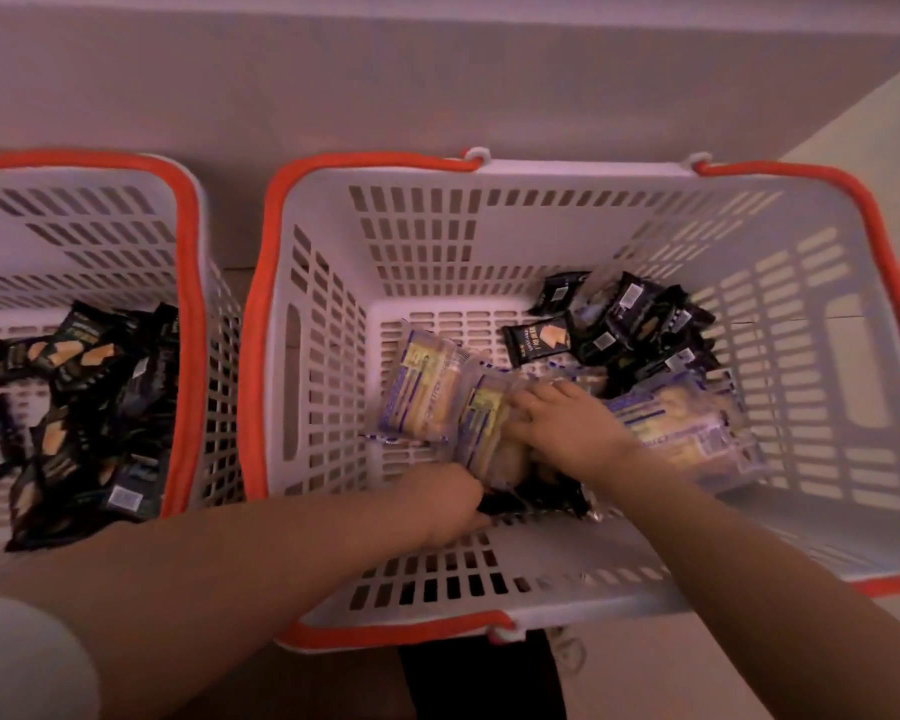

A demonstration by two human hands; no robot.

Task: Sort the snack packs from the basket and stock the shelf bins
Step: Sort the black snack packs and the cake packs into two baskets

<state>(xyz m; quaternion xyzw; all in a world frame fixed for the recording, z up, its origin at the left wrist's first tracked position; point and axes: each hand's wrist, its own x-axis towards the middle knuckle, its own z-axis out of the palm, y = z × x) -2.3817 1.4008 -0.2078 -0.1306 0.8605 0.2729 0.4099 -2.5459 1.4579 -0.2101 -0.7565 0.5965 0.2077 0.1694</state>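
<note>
Head view: both hands are down inside the main basket (328,356). The right hand (567,423) lies fingers spread on the clear blue-printed packs (489,413) mid-floor. The left hand (453,504) curls onto a black pack (536,498) by the near wall. More black packs (640,324) crowd the far-right corner.

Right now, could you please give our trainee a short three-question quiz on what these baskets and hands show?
1. True or false: the left basket holds only black packs.
2. Which hand reaches the black pack by the big basket's near wall? A: left hand. B: right hand.
3. Fill in: the right hand rests on the ___ packs.

Key: 1 true; 2 A; 3 clear.
</note>
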